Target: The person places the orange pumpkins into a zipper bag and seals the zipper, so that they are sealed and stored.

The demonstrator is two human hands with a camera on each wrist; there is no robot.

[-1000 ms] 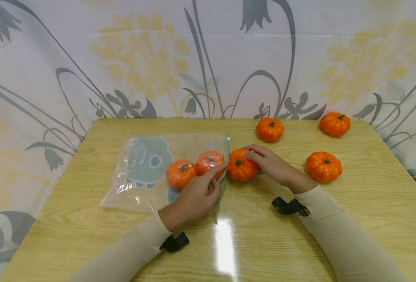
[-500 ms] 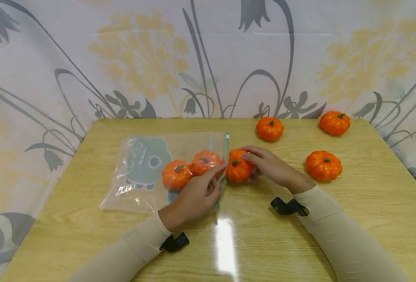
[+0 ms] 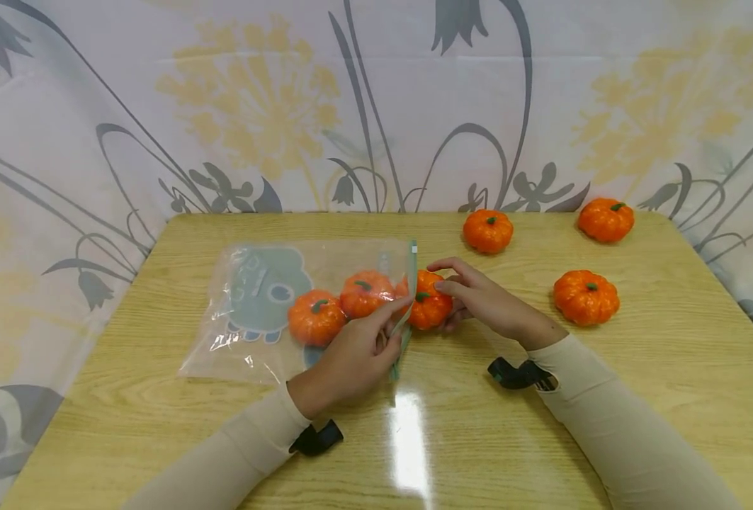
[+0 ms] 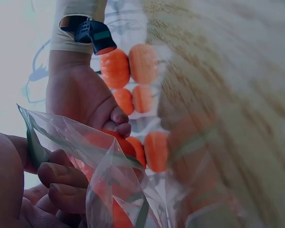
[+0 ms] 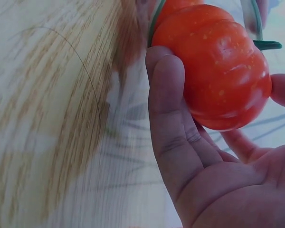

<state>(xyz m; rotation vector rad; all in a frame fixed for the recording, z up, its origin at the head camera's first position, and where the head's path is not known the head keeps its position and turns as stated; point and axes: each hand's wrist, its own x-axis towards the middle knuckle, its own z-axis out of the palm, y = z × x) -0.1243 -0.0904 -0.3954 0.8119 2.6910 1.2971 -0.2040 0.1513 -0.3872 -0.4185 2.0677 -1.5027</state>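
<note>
A clear zip bag (image 3: 204, 358) with a blue-grey printed figure lies flat, its green-edged mouth facing right. Inside are two orange toy pumpkins, one on the left (image 3: 315, 322) and one beside it (image 3: 365, 292). My left hand (image 3: 353, 358) pinches the near lip of the mouth, and the left wrist view shows the bag (image 4: 66, 128) raised there. A third pumpkin (image 3: 433, 310) sits partly within the mouth. My right hand (image 3: 487, 301) holds it from the right; in the right wrist view the thumb and fingers (image 5: 167, 95) touch its sides.
Three more pumpkins stand on the wooden table (image 3: 510, 446): one at the back (image 3: 488, 231), one at the back right corner (image 3: 606, 220), one further forward on the right (image 3: 586, 297). A flower-patterned cloth (image 3: 408, 106) hangs behind the table.
My right hand has moved the third pumpkin left, from outside the mouth to partly within it. The two pumpkins inside have shifted slightly left. My left hand stays in place.
</note>
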